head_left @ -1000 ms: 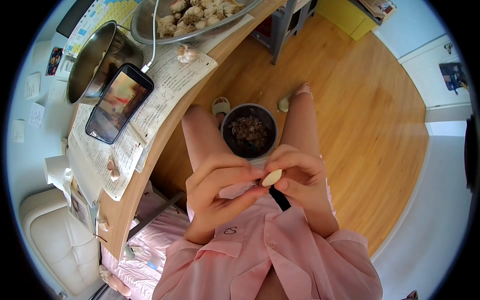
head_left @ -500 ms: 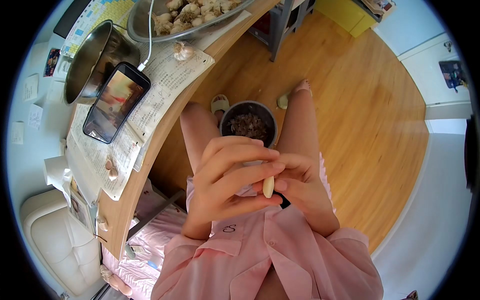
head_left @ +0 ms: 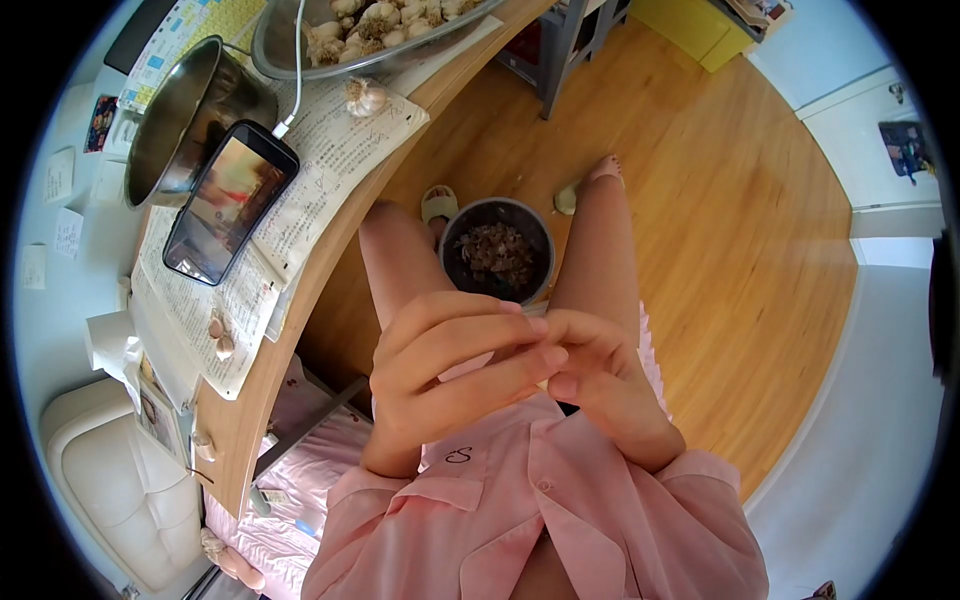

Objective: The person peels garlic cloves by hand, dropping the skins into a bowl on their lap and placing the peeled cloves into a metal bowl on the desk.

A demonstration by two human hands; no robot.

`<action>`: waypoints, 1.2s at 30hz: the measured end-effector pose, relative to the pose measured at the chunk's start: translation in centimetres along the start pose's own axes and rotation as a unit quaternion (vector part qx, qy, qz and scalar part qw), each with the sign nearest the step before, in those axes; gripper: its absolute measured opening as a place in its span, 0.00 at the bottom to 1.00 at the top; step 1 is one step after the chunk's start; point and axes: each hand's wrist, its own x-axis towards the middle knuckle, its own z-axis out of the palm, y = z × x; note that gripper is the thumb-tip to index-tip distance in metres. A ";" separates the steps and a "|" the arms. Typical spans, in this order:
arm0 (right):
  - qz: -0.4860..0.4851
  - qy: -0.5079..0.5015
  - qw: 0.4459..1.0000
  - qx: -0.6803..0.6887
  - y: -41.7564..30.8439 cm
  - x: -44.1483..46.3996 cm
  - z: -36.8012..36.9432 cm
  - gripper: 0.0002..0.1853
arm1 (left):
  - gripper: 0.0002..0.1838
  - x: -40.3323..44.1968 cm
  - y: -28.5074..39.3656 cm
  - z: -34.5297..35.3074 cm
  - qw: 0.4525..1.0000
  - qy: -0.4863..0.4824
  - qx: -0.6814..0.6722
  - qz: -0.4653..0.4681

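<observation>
A home is shown, apparently a bedroom: a bed with pink bedding (head_left: 290, 510) and a padded headboard (head_left: 125, 480) is placed beside a wooden desk (head_left: 228, 440), and the floor (head_left: 710, 230) is finished in wood-look boards.

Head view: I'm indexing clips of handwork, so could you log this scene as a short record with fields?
left hand: fingers reaching over to the right hand
pale piece: sliver beside right thumb, rest hidden
grip: cannot tell
dark bin: between the legs, holding brownish scraps
phone: against steel pot, cable plugged in
metal bowl: garlic bulbs inside
</observation>
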 end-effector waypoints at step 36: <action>0.007 0.021 1.000 -0.016 0.1 0.3 -0.1 0.14 | 0.14 -0.4 0.1 0.0 0.999 -0.019 0.010 -0.050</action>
